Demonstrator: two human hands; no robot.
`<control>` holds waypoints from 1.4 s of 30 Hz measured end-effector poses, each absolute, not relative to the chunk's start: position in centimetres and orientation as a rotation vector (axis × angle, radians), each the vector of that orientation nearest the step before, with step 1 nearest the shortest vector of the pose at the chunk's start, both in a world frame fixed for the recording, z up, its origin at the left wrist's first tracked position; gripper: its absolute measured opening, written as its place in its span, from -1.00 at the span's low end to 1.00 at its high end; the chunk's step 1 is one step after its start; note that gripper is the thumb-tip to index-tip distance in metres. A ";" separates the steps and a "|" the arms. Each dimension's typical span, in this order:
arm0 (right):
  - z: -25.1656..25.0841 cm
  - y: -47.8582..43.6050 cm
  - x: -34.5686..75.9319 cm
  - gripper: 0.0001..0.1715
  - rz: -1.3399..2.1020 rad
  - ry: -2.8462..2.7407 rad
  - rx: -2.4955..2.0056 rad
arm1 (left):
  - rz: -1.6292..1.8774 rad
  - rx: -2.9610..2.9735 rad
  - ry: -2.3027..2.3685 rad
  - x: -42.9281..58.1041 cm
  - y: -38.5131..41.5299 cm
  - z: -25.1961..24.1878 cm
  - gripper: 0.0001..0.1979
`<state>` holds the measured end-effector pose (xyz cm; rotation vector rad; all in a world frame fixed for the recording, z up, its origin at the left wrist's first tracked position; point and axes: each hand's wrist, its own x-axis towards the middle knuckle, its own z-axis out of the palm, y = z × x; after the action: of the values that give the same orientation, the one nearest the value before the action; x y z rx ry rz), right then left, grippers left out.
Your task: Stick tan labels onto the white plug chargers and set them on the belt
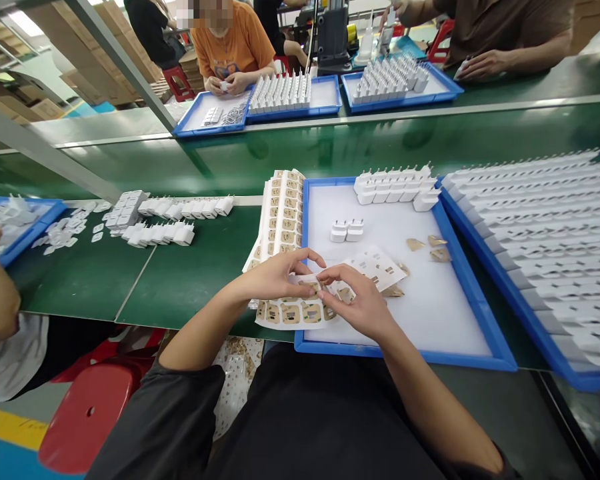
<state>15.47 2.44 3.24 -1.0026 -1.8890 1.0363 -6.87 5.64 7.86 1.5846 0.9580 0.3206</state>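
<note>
My left hand (283, 275) is closed on a sheet of tan adhesive stickers (280, 315), which lies over the left rim of the blue tray (405, 353). Thumb and forefinger of my right hand (357, 299) pinch at the same sheet, near its right end; whether a single sticker is between them I cannot tell. A stack of similar sticker sheets (283, 210) lies just beyond my left hand. In the tray, past my hands, are a pair of white plug adapters (347, 231), a white backing sheet (375, 267) and several tan scraps (439, 255).
A row of plug adapters (395, 185) stands at the tray's far edge. To the right, a second blue tray (510, 287) is packed with adapters. More adapters (180, 208) and white plates (65, 230) lie left on the green bench (205, 267). Co-workers sit left and opposite.
</note>
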 end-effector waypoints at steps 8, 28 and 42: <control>2.9 2.6 15.7 -0.85 1.253 -1.739 -1.100 | 0.313 1.545 0.931 -6.8 5.5 7.8 -0.49; 2.4 2.7 15.7 -0.75 1.142 -1.320 -1.089 | 0.807 2.452 1.415 -5.1 3.4 6.1 -0.82; 3.0 1.7 16.0 -0.85 1.071 -1.458 -0.962 | 0.867 1.798 1.183 -3.7 1.8 5.4 -0.78</control>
<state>16.00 1.71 3.03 -0.9622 -1.4584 1.0709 -3.70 1.75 5.38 1.7975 1.1831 0.8671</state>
